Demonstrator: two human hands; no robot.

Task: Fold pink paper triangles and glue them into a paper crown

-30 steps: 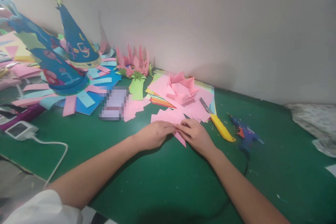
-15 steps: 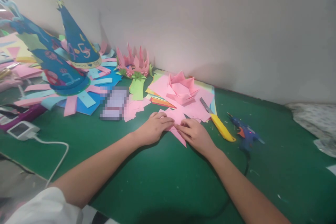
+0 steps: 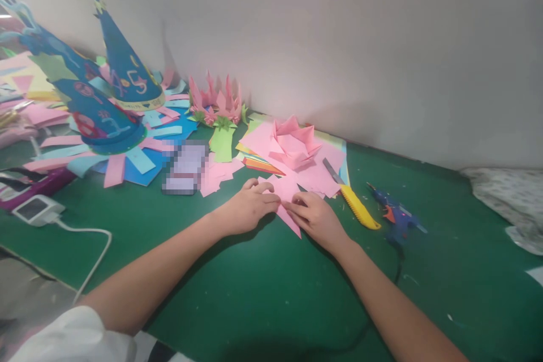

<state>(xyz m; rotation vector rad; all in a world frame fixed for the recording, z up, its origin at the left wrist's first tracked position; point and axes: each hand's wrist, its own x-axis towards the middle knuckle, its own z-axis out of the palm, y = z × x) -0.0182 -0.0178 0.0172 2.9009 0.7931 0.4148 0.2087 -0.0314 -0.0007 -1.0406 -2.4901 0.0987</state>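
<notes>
A piece of pink paper (image 3: pixel 288 192) lies on the green table (image 3: pixel 271 288), one pointed corner sticking out toward me. My left hand (image 3: pixel 248 208) rests on its left part, fingers curled and pressing the paper. My right hand (image 3: pixel 316 218) holds down its right part, fingertips pinched on the paper beside the left fingers. A folded pink paper flower (image 3: pixel 294 142) sits on loose pink sheets just behind the hands.
A yellow utility knife (image 3: pixel 354 203) and a blue glue gun (image 3: pixel 396 215) lie right of my hands. Blue paper cones (image 3: pixel 127 70), coloured strips and pink crowns (image 3: pixel 216 103) crowd the back left. A white adapter with cable (image 3: pixel 36 209) sits at left, patterned cloth (image 3: pixel 507 192) at right.
My left hand has shifted slightly forward over the pink paper, covering more of it, and its fingers have curled. My right hand has stayed in place.
</notes>
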